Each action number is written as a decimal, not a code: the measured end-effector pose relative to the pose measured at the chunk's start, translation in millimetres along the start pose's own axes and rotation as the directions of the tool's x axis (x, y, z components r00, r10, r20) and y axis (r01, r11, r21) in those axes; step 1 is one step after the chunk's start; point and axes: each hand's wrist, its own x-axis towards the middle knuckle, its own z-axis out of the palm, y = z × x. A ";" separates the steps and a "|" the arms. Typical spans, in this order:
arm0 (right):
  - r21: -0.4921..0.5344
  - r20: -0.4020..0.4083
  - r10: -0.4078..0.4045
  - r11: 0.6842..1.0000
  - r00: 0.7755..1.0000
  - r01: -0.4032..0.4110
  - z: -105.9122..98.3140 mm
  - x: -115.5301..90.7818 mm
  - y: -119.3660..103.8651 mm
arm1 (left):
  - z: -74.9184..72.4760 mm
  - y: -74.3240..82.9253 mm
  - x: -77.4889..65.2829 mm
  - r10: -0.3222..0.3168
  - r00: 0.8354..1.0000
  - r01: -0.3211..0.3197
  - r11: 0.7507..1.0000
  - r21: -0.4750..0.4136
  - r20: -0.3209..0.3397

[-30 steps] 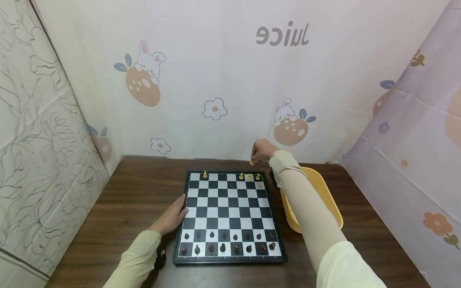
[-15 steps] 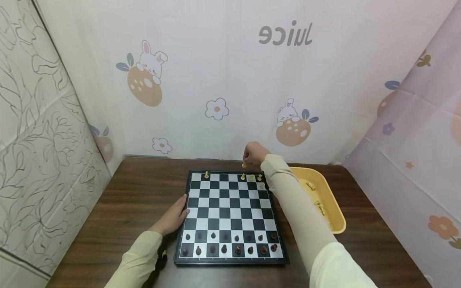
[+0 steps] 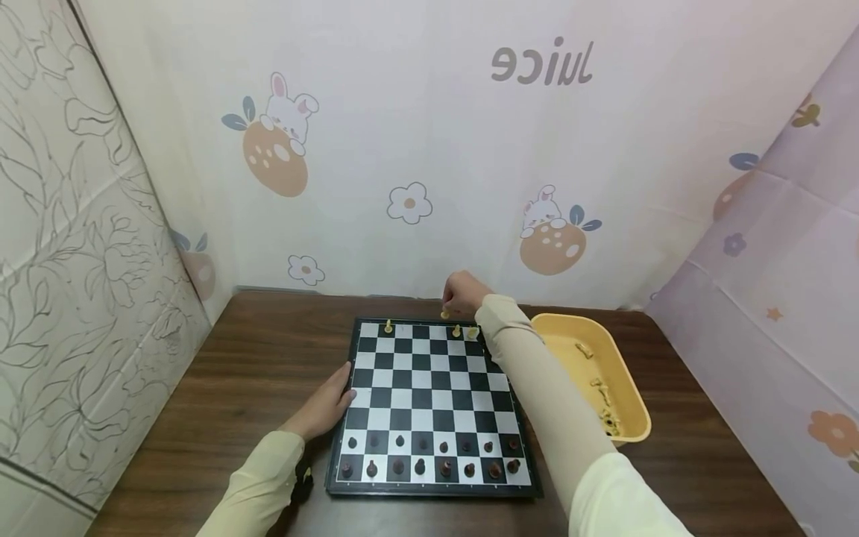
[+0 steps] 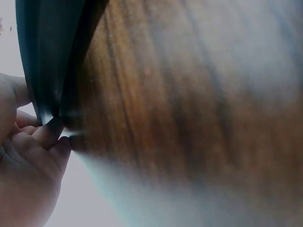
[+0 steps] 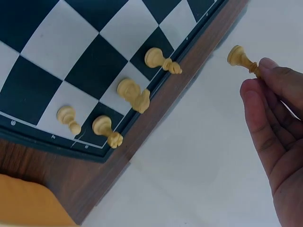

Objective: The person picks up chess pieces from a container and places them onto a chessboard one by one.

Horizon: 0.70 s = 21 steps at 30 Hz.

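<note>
A black-and-white chessboard [image 3: 421, 403] lies on the table. My left hand [image 3: 325, 403] grips its left edge; the left wrist view shows bent fingers [image 4: 49, 135] at the board's rim. My right hand [image 3: 463, 292] pinches a cream chess piece [image 5: 240, 57] between thumb and fingers, base outward, just above the far edge; its top is hidden by the fingertips. Near the far right corner stand a cream rook [image 5: 108, 130], knight [image 5: 134, 94], bishop [image 5: 162, 60] and pawn [image 5: 69, 119]. Another cream piece [image 3: 388, 326] stands towards the far left corner.
Two rows of dark chess pieces [image 3: 446, 468] stand along the board's near side. Right of it, partly behind my right sleeve, is a yellow tray [image 3: 560, 322] with several cream pieces [image 3: 604, 395] lying inside. A patterned curtain [image 3: 362, 134] hangs behind the table.
My right hand has moved left and slightly down with the cream piece, along the far edge. The arm now covers the corner pieces in the head view. My left hand stays on the board's edge.
</note>
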 end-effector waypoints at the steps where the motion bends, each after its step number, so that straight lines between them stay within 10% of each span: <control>1: -0.003 0.001 -0.002 1.000 1.000 0.002 0.7 0.5 -1.2 | 0.0 -0.1 0.2 0.002 1.000 -0.002 1.000 0.001 -0.001; 21: -0.018 -0.035 -0.105 0.994 0.994 0.105 22.9 18.7 -13.4 | -2.1 -1.0 0.8 0.021 1.000 -0.022 1.000 -0.020 -0.012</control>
